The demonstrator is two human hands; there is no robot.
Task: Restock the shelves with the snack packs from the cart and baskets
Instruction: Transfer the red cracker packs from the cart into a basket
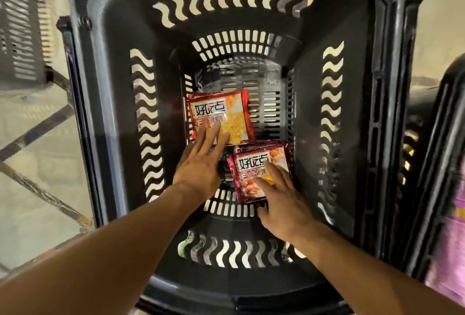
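- Lit warmly from overhead; pale floor [32,143] bright, showing through the wavy slots of the dark basket [113,88].
- Glared white on the glossy red snack pack [221,116] and on the second pack [261,169] beside it, washing out part of the print.
- Glinted off the slotted basket bottom, while the inner walls sat in deep shadow.
- Bent by strong wide-angle distortion: basket rim bowed, forearms stretched toward the lower corners.
- Smeared by motion blur at the edges, notably the grey crate [22,25] upper left and the pink packaging [450,239] at right.
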